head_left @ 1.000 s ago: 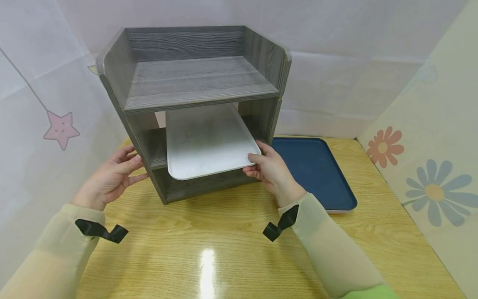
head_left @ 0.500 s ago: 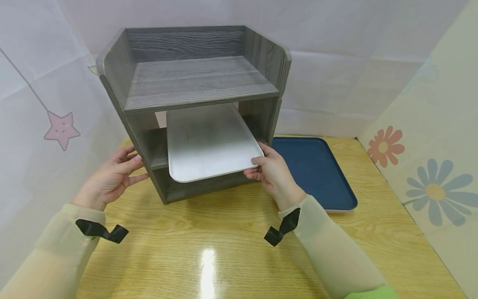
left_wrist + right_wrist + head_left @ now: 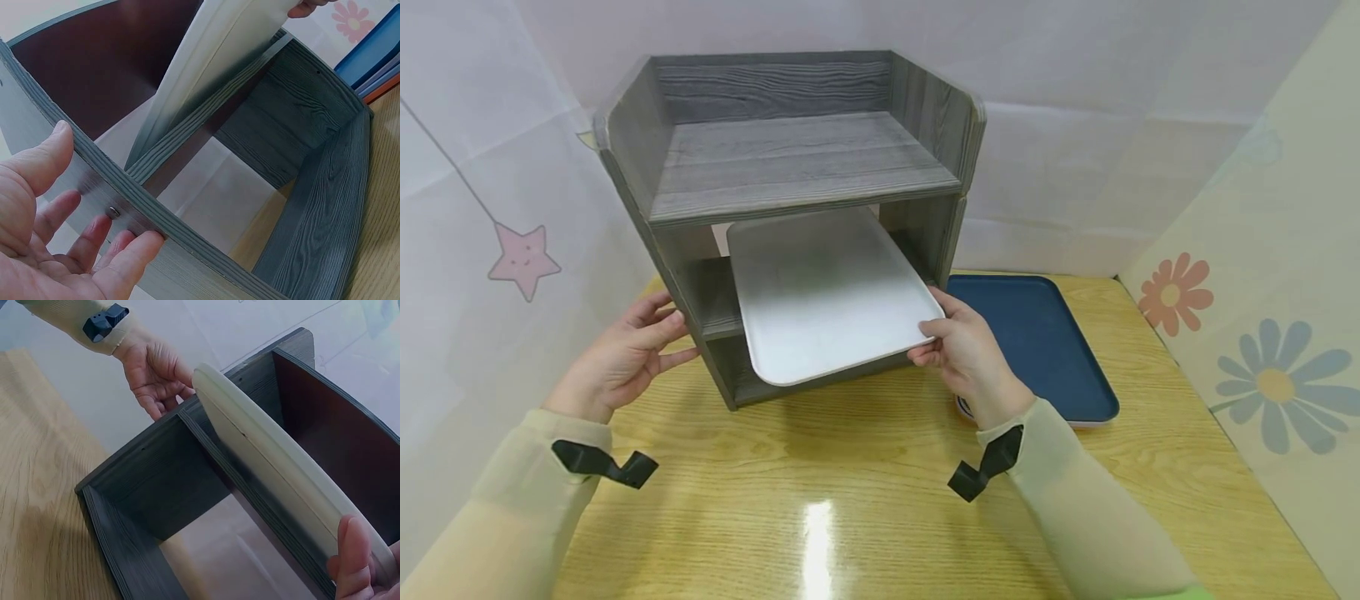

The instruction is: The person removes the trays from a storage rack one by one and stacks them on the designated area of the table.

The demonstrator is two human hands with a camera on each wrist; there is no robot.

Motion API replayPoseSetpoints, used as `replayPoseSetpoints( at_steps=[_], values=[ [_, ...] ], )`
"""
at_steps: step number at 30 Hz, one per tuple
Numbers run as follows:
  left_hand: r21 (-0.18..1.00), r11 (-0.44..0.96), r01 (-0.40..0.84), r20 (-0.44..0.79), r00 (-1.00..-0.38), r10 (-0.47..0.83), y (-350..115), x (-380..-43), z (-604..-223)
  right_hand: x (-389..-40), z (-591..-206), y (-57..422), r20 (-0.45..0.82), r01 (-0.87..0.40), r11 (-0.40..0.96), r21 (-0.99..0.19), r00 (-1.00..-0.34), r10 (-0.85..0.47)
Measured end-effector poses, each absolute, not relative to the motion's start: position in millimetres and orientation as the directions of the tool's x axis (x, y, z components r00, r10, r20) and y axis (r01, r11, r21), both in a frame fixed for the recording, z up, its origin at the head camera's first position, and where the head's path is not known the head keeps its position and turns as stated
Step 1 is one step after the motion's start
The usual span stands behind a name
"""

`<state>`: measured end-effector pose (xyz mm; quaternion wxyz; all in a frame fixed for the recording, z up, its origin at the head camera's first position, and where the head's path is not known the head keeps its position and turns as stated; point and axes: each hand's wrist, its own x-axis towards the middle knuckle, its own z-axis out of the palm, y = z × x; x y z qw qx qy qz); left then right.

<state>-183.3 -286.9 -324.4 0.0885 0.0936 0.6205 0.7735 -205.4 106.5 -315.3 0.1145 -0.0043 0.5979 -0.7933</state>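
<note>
A grey wooden shelf unit point(image 3: 805, 162) stands on the table, with a white rectangular tray point(image 3: 835, 304) sticking out of its middle opening. My right hand point(image 3: 967, 354) pinches the tray's front right corner, thumb on top and fingers underneath. In the right wrist view the tray point(image 3: 275, 462) is tilted above the middle board, its rear part inside the unit. My left hand point(image 3: 628, 350) rests its fingertips against the outer left side panel. From the left wrist, that hand point(image 3: 62, 225) shows spread fingers touching the panel by a small screw.
A dark blue tray point(image 3: 1037, 346) lies right of the unit, on top of other things mostly hidden beneath it. The wooden table point(image 3: 760, 500) extends in front. Pale cloth walls with a star point(image 3: 523, 260) and flowers point(image 3: 1273, 385) close in both sides.
The white tray has come farther out of the unit, toward me and slightly right, along with my right hand. My left hand and the shelf unit have stayed put.
</note>
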Motion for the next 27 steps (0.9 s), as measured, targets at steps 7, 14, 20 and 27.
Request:
replayPoseSetpoints(
  at_steps=[7, 14, 20, 27],
  values=[
    [0.976, -0.218, -0.009, 0.051, -0.962, 0.269, -287.4, -183.3, -324.6, -203.1, -315.0, 125.1, -0.090, 0.140, -0.235, -0.962, -0.973, -0.211],
    [0.974, -0.228, -0.010, 0.055, -0.959, 0.277, -287.4, -183.7, -324.7, -197.5, -315.4, 145.7, -0.076, 0.127, -0.204, -0.971, -0.967, -0.242],
    [0.970, -0.240, -0.028, 0.040, -0.961, 0.273, -288.3, -184.3, -324.8, -194.8, -316.6, 162.4, -0.075, 0.127, -0.177, -0.976, -0.960, -0.270],
    [0.971, -0.239, -0.031, 0.037, -0.961, 0.274, -287.8, -183.9, -325.1, -192.5, -314.7, 179.4, -0.074, 0.115, -0.129, -0.985, -0.957, -0.281]
  ],
)
